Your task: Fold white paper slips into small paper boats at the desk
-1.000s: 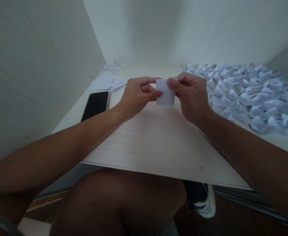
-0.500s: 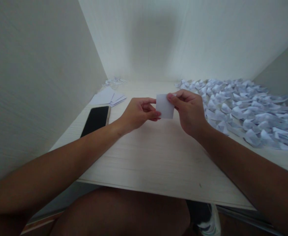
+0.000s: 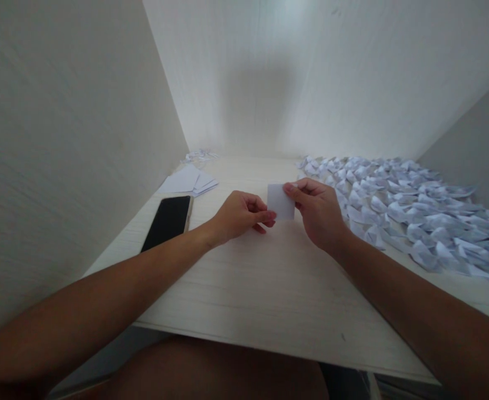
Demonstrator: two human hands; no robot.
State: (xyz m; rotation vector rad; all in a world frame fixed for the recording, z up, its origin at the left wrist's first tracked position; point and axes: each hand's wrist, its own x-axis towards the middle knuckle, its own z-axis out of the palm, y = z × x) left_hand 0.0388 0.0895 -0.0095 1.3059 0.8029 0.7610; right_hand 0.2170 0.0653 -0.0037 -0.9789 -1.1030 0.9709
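A small white square of paper (image 3: 281,203) is held up just above the table, between my two hands. My left hand (image 3: 244,215) pinches its lower left corner with thumb and fingertips. At the upper right corner, my right hand (image 3: 316,208) grips the paper, thumb in front and fingers behind. The sheet looks flat; whether it is folded in layers I cannot tell.
Many folded white paper boats (image 3: 411,205) cover the table's right side. A black phone (image 3: 167,222) lies left of my left hand, with a stack of white paper (image 3: 186,180) behind it. Paper scraps (image 3: 201,156) lie in the back left corner. Walls enclose the table (image 3: 261,294).
The whole view has tilted up, so everything sits lower in the picture. Both hands keep their hold on the paper square; the left fingers have curled in slightly.
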